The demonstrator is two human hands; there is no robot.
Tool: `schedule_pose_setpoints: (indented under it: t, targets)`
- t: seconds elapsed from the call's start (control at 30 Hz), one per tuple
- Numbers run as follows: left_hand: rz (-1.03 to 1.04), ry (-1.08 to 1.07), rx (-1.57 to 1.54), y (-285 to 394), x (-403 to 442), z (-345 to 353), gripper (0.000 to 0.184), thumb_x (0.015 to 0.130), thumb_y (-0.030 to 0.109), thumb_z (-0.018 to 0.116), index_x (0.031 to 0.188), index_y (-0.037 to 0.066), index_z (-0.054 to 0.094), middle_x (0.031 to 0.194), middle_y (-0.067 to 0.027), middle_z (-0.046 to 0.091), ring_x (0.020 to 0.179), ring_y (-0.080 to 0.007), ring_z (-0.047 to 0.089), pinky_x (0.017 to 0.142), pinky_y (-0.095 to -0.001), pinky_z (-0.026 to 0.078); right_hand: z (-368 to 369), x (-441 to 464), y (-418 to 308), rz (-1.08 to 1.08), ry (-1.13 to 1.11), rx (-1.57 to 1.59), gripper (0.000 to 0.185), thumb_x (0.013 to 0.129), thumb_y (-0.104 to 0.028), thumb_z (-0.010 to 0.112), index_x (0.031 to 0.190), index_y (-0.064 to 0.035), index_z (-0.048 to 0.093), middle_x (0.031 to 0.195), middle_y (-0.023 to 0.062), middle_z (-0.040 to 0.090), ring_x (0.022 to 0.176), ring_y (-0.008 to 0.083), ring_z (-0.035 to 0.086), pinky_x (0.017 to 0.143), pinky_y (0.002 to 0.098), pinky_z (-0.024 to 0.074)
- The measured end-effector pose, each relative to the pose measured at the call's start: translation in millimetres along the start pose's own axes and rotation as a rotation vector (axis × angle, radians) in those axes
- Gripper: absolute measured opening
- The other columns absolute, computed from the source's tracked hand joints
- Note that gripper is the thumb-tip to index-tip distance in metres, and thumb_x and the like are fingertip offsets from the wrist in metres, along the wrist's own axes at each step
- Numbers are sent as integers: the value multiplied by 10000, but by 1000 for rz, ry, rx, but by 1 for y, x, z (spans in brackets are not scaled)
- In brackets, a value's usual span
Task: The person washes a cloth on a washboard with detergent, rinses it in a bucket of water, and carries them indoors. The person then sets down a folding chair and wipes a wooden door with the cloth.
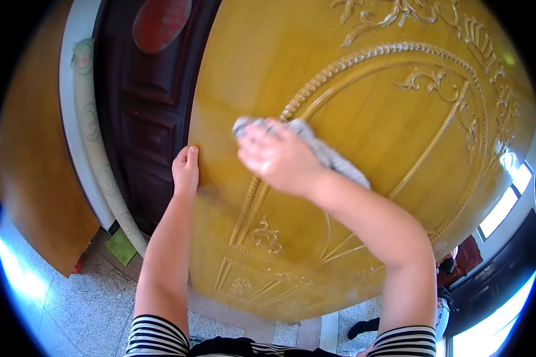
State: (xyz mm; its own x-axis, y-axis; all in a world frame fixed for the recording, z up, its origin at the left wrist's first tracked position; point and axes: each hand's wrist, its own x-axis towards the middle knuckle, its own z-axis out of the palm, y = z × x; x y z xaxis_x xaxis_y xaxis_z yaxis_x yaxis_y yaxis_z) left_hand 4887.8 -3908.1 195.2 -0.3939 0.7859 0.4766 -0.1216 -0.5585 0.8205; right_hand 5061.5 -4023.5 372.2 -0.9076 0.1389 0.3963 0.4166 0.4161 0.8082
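Note:
A large yellow wooden panel with carved mouldings and scrollwork fills the middle of the head view. My right hand presses a light grey cloth against its face, over the beaded arch moulding. The fingers are bent over the cloth and slightly blurred, and part of the cloth trails under my forearm. At the panel's left edge, my left hand is closed round the border. Its thumb shows on the near side, while the other fingers are mostly hidden.
Behind the left edge stands a dark brown panelled door with a red oval patch. A pale rolled sheet and a brown board are farther left. A green piece lies on the speckled floor.

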Motion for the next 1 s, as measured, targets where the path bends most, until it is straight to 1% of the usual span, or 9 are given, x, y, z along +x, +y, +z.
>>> schedule_pose_setpoints:
  t: [0.1, 0.3, 0.37, 0.47, 0.5, 0.6, 0.73, 0.9, 1.0]
  targets:
    - [-50, -82, 42, -14, 6, -7, 326, 935, 264, 445, 883, -23, 590, 765, -5, 567, 713, -85, 473, 662, -242, 402, 6, -10, -14, -90, -51, 61, 207, 758, -125, 518, 930, -107, 632, 1109, 75, 591, 1075, 229, 522, 897, 407, 428]
    - [-53, -77, 43, -3, 2, -5, 332, 938, 282, 449, 833, -6, 578, 709, 31, 511, 666, -61, 420, 603, -231, 364, -87, -1, 107, 373, -34, -575, 390, 751, 22, 489, 1075, -159, 609, 1212, 113, 534, 1105, 285, 508, 939, 412, 398]
    - [-36, -89, 11, -3, 1, -5, 336, 937, 290, 455, 822, -2, 575, 694, 44, 492, 646, -52, 398, 577, -222, 344, -111, -5, 126, 567, 72, -560, 381, 763, -83, 508, 1139, -58, 565, 1331, 204, 389, 1213, 419, 355, 1024, 485, 284]
    - [-40, -82, 17, -11, 4, -5, 332, 935, 286, 465, 819, -5, 575, 691, 41, 490, 648, -56, 394, 579, -231, 349, -84, -5, 115, 353, 180, -615, 403, 726, 19, 505, 1076, -152, 608, 1216, 110, 532, 1100, 292, 507, 946, 412, 394]
    - [-13, -75, 19, -14, 5, -4, 329, 933, 282, 468, 818, -6, 575, 689, 38, 492, 648, -57, 395, 583, -233, 354, -71, -5, 98, 239, 169, -568, 284, 749, -49, 494, 983, -124, 636, 1040, 114, 599, 996, 273, 546, 839, 401, 441]
    - [-16, -23, -22, 2, 1, -1, 316, 896, 255, 524, 709, 2, 491, 596, 5, 349, 587, -79, 324, 542, -256, 322, -22, -24, 12, 198, -84, -1, 266, 768, -62, 495, 995, -105, 626, 1188, 92, 564, 1119, 277, 508, 948, 453, 384]
    - [25, -22, 1, -3, 4, -2, 314, 894, 261, 530, 731, -8, 519, 606, -3, 394, 599, -86, 357, 555, -256, 343, 4, -69, -66, -11, -263, 140, 228, 814, -188, 526, 1004, -160, 648, 1319, 56, 476, 1213, 206, 439, 1022, 424, 303]
    - [20, -26, -28, -1, 4, -2, 312, 902, 237, 522, 719, -15, 504, 616, 13, 401, 607, -80, 352, 555, -255, 338, -37, -85, -28, -25, -330, 136, 176, 822, -167, 523, 940, -133, 649, 1324, 70, 466, 1190, 244, 453, 989, 422, 360]
    - [-98, -99, 87, -5, 6, -7, 369, 938, 284, 456, 1015, -54, 583, 892, -26, 597, 822, -100, 505, 754, -250, 407, -75, -78, 33, 110, -153, -150, 207, 777, -130, 537, 948, -175, 644, 1203, 48, 550, 1045, 257, 533, 874, 407, 451]
